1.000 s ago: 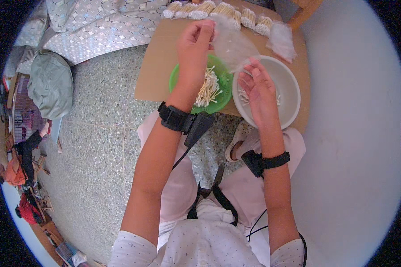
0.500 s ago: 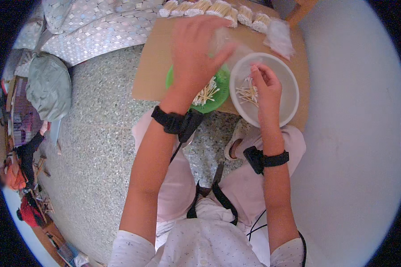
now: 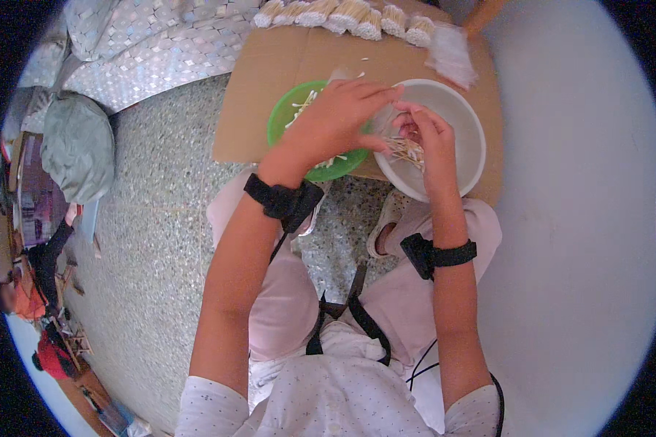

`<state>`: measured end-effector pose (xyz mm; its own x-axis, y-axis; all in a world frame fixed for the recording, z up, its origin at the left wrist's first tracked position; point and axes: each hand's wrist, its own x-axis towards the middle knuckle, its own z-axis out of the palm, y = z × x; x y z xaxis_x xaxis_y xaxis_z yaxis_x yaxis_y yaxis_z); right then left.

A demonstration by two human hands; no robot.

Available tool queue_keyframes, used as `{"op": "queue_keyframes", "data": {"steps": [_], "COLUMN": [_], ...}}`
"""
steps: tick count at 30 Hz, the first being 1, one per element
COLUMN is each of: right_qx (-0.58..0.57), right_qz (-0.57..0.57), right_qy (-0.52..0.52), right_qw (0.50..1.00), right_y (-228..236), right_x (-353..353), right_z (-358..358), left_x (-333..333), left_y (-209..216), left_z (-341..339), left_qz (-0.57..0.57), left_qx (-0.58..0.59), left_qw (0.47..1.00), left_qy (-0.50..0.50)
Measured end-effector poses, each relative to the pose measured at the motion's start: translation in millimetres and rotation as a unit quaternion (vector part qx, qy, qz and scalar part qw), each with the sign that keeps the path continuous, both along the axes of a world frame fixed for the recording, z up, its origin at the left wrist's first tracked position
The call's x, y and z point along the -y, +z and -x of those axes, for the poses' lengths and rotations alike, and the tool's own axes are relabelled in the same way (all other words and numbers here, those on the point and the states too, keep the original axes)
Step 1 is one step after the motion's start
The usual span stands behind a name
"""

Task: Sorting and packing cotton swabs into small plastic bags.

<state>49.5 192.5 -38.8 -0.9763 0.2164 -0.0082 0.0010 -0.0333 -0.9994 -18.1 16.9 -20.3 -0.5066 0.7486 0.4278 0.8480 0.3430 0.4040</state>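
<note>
My left hand (image 3: 337,122) reaches over the green basket (image 3: 275,131), fingers stretched to the right and thumb apart, its fingertips close to my right hand. Loose cotton swabs (image 3: 306,103) lie in the basket, partly hidden under that hand. Over the white bowl (image 3: 475,131), my right hand (image 3: 431,135) is closed in a pinch. What its fingers grip is hard to make out; something thin and see-through shows faintly between the hands. Just below these fingers is a cluster of cotton swabs (image 3: 407,151) in the bowl.
Several bundles of cotton swabs (image 3: 335,16) line the far edge of the cardboard (image 3: 251,95). A stack of clear plastic bags (image 3: 450,54) lies at far right, near a wooden leg (image 3: 482,16). A wall (image 3: 576,182) rises on the right. A grey-green sack (image 3: 79,149) stands left.
My left hand has come down and right from its blurred, raised position, meeting my right hand. My right hand stays over the white bowl, its fingers slightly shifted.
</note>
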Motion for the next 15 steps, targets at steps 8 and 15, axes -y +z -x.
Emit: {"op": "queue_keyframes", "data": {"steps": [8,15], "right_qx": [-0.002,-0.009], "right_qz": [-0.015,-0.535], "right_qy": [-0.006,0.039], "right_qw": [1.000,0.844], "right_y": [4.4,-6.0], "right_x": [-8.2,-23.3], "right_z": [-0.1,-14.2], "left_x": [7.5,17.5], "left_y": [0.7,10.1], "left_z": [-1.2,1.6], "left_qz": [0.027,-0.088], "left_qx": [0.024,0.087], "left_qw": [0.999,0.987], "left_qy": [0.011,0.101]}}
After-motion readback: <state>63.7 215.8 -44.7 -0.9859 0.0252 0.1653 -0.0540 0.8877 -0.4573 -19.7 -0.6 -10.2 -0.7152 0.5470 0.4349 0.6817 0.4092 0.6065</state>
